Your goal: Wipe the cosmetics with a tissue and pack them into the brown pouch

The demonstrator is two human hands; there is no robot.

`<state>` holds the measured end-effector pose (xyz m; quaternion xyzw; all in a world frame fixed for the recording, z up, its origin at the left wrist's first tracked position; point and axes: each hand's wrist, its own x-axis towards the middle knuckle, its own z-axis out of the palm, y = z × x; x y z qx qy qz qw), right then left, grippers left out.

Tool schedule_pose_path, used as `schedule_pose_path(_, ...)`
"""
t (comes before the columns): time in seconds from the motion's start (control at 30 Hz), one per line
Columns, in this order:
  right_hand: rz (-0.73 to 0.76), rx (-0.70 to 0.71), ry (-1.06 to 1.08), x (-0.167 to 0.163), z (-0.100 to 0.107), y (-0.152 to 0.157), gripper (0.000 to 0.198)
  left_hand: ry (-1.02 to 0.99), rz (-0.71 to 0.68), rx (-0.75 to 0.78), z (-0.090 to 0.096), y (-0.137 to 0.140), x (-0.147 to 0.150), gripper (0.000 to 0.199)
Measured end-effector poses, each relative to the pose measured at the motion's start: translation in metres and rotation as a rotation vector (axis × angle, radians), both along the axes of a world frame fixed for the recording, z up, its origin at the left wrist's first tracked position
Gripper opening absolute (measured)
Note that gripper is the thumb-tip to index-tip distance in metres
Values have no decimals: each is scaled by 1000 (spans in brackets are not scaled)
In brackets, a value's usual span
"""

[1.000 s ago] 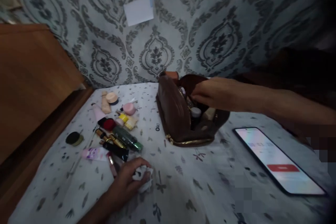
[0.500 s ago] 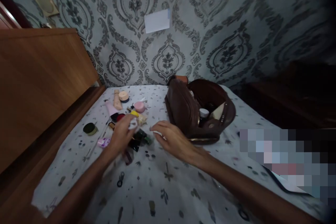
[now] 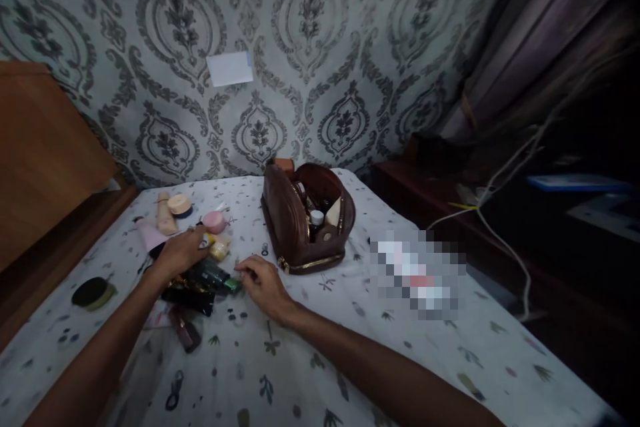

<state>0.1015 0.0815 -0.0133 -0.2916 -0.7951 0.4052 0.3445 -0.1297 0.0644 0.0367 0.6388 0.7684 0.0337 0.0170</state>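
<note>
My left hand [image 3: 184,252] reaches over a heap of cosmetics, its fingers curled down beside a small yellow item [image 3: 208,239]. What lies under those fingers is mostly hidden. My right hand [image 3: 265,285] is near the heap's right side, fingers loosely bent and apart with nothing visible in them. Between the hands lies a dark tube with a green end [image 3: 231,285]. A pale yellow item [image 3: 220,250] and a round pink jar [image 3: 214,221] sit just beyond. Nearer me are a shiny black packet [image 3: 203,301] and a dark reddish bottle [image 3: 185,330].
An open brown bag [image 3: 287,223] holds several items, including a white-capped container [image 3: 317,217]. At left are a dark round container [image 3: 93,293], a pink tube [image 3: 150,235], a beige tube [image 3: 165,213] and a beige-lidded jar [image 3: 180,205]. White cables [image 3: 505,247] hang at right.
The view has swung right, so the bag and heap appear farther left. My left hand has shifted toward the yellow item; the white thing seen at its fingers is no longer clear. My right fingers have curled more.
</note>
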Motion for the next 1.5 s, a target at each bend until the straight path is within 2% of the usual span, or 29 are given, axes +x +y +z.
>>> schedule_pose_path(0.1,-32,-57,71,3,3,1,23,20,20,43,8,-6,2,45)
schedule_pose_path(0.23,-1,-197,252,3,4,0,18,-33,37,340,20,-31,26,54)
schedule_pose_path(0.33,133,-451,418,-2,6,-5,24,-139,-80,470,21,-54,65,52)
schedule_pose_path(0.4,222,-668,548,-6,9,-12,40,-156,-165,517,15,-66,92,49)
schedule_pose_path(0.5,262,-964,696,-3,12,-24,53,-179,-205,542,2,-75,120,45)
schedule_pose_path(0.6,272,-1184,697,12,13,-32,50,-263,-262,559,-9,-75,133,36)
schedule_pose_path(0.67,259,-1267,709,24,12,-34,42,-323,-333,562,-14,-75,138,28)
schedule_pose_path(0.77,259,-1306,763,37,8,-34,34,-404,-429,562,-17,-75,143,21)
schedule_pose_path(0.83,295,-1302,765,40,7,-36,34,-456,-443,560,-18,-78,145,17)
schedule_pose_path(0.97,349,-1285,742,39,7,-40,35,-599,-404,544,-18,-84,145,12)
schedule_pose_path(1.07,360,-1312,685,37,6,-43,42,-769,-323,517,-16,-86,144,10)
schedule_pose_path(1.23,433,-1320,592,37,0,-45,51,-1087,-187,433,-9,-85,142,25)
schedule_pose_path(1.37,510,-1321,527,38,3,-49,64,-1228,-117,371,-3,-84,138,34)
schedule_pose_path(1.5,582,-1320,465,39,8,-54,80,-1376,-63,273,-6,-83,135,41)
